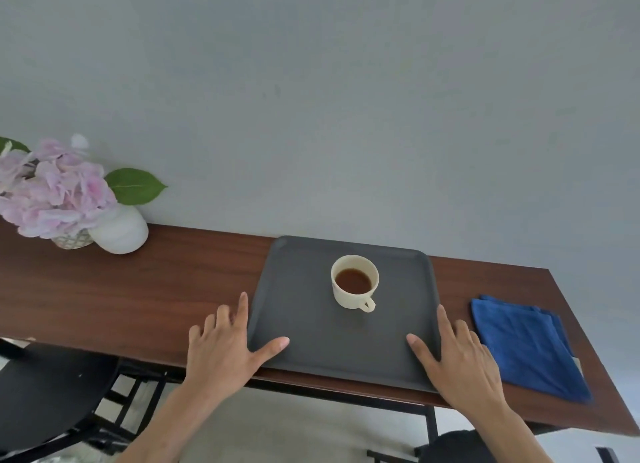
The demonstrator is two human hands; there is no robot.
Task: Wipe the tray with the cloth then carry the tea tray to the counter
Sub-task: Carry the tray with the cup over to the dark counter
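Brown wood grain is running the length of the long table [138,289], which is standing against a plain grey wall [311,81]. Lying near the table's front edge is a dark grey tray [304,351], and a person is framing it with both hands. Just right of the tray, a folded blue cloth [526,348] is lying flat on the wood, apart from the tray's rim. Pink flowers [52,192] with a green leaf are sitting at the far left of the table, beside a white vase [121,232]. Spread wide open, the left hand [225,348] is pressing against the tray's left edge, thumb lying on the tray's surface and fingers resting on the table alongside. Mirroring it, the right hand [464,355] is also lying open, thumb on the tray and fingers along the right rim. Neither hand is closing around anything. A cream cup [353,282] of brown tea is standing upright on the tray's middle, handle pointing toward the person.
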